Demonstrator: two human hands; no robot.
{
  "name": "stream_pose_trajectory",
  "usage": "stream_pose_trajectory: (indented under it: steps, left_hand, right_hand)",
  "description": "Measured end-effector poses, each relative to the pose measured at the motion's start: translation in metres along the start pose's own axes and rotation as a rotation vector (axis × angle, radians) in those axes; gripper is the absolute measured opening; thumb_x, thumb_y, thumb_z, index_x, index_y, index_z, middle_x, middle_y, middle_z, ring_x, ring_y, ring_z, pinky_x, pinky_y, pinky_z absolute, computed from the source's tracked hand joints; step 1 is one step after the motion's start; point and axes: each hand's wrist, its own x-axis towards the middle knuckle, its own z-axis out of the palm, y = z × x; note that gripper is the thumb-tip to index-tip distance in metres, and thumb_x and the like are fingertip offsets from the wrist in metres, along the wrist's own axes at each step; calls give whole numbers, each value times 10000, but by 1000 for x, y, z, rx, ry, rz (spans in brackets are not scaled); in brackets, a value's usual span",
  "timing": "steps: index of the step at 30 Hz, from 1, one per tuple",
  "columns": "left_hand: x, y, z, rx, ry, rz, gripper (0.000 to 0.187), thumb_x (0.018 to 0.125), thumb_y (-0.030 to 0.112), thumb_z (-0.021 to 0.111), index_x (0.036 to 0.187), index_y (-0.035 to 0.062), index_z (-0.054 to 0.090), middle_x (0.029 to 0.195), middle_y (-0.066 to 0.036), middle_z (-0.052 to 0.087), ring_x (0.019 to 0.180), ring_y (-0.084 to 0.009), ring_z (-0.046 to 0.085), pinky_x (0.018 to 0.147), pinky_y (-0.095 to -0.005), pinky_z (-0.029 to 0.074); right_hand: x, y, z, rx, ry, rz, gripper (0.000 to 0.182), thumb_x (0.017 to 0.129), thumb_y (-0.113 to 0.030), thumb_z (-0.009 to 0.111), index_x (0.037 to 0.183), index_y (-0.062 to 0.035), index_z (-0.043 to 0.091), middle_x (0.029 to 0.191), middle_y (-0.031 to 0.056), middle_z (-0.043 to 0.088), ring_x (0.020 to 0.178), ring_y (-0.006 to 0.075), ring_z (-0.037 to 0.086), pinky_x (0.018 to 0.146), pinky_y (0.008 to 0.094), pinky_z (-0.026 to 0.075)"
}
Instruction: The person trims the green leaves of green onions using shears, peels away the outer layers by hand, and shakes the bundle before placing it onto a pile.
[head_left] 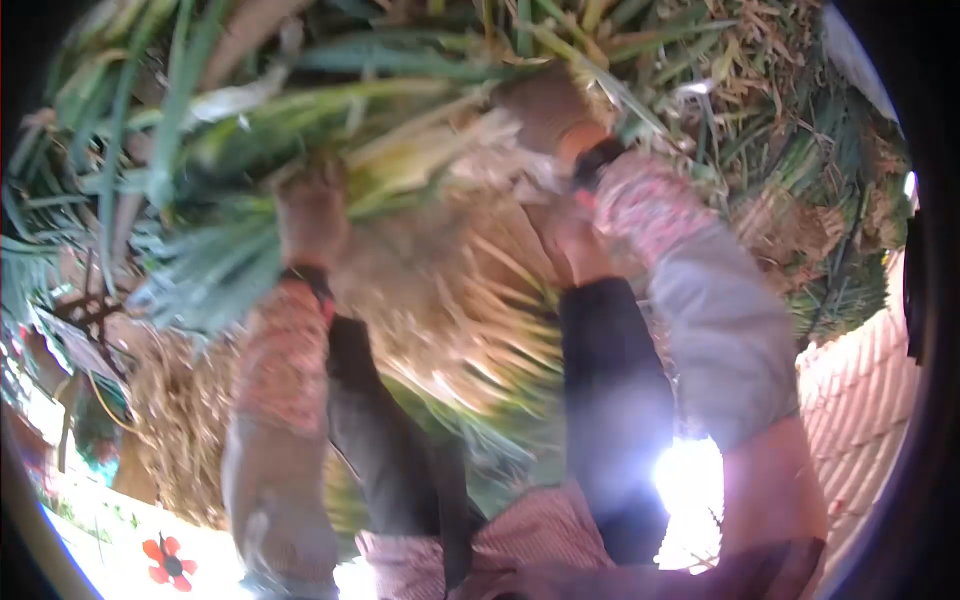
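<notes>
A loose bunch of spring onions (pixel 400 160) lies across the space in front of me, green leaves to the left and pale stalks to the right. My left hand (pixel 313 215) is closed on its leafy side, the fingers partly hidden and blurred. At the pale end, my right hand (pixel 548 108) also closes around stalks, smeared by motion. Below both hands, between my dark-clad legs, more spring onions (pixel 500 310) lie with tangled roots (pixel 400 280) and pale stems showing.
Heaped spring onions (pixel 800 190) with roots lie at the right, and more leaves (pixel 130 130) at the left. A root-covered bundle (pixel 180 410) stands by my left arm. My bare foot (pixel 575 240) is close to the right hand. Ridged pinkish matting (pixel 860 390) lies at the right.
</notes>
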Motion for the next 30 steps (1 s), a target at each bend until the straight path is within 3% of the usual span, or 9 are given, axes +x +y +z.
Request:
stream_pose_trajectory:
  steps: [2,4,11,15,18,20,25,27,30]
  left_hand:
    - [19,1,-4,10,27,-44,500,818,115,589,1316,129,546,1239,-104,629,1188,-329,571,984,-554,405]
    - [11,4,-3,57,39,-79,516,822,110,584,1335,130,535,1253,-104,624,1217,-339,555,1007,-564,392]
    - [17,15,1,155,-86,-214,693,738,130,713,1391,168,486,1333,-72,583,1265,-286,521,1038,-577,364]
    - [23,18,-14,158,-73,-198,725,718,169,750,1390,189,479,1326,-57,576,1252,-276,528,1016,-580,371]
    - [11,11,-11,153,149,-186,726,726,222,764,1390,176,475,1282,-44,574,1202,-272,545,984,-574,386]
    - [-10,25,-41,57,346,-187,710,736,237,759,1384,151,483,1289,-49,568,1201,-276,542,995,-577,384]
    - [-61,85,-34,-1416,-63,-733,595,872,379,736,1321,49,527,1249,-99,606,1173,-270,570,973,-431,462]
    - [-53,100,-17,-2193,66,-963,547,890,391,713,1264,23,558,1135,-92,631,1019,-289,635,776,-371,584]
    - [-20,91,14,-2659,253,-895,547,983,429,606,1290,-18,537,1168,-105,647,1106,-309,621,886,-413,573]
  right_hand:
    - [-46,56,-6,-97,245,-144,276,729,-128,660,996,-59,675,857,149,677,842,374,653,741,475,496]
    - [-90,117,-13,-285,-108,154,307,774,-134,643,1074,-71,647,948,157,671,879,351,656,769,451,498]
    - [-219,177,-128,-618,-230,733,537,783,-295,741,1281,-131,625,1232,134,667,1117,305,641,976,465,481]
    - [-81,39,-77,68,342,-147,461,796,-189,749,1242,-122,652,1198,127,663,1139,326,605,976,439,455]
    - [7,-67,-36,-73,-9,-245,661,778,-362,727,1366,-134,530,1274,132,613,1185,316,571,973,471,441]
    - [30,-81,13,-89,138,-285,607,811,-351,673,1360,-130,538,1203,137,650,1127,313,614,918,477,471]
    - [40,-99,8,-138,-133,-84,645,795,-316,712,1377,-137,500,1058,139,702,1013,333,670,844,467,513]
    - [48,-104,-3,-176,-244,-40,754,743,-334,768,1402,-133,462,1056,172,693,991,345,679,843,473,527]
    - [52,-107,-10,-60,-268,-33,812,722,-387,786,1414,-120,456,1077,181,687,989,360,681,868,480,531]
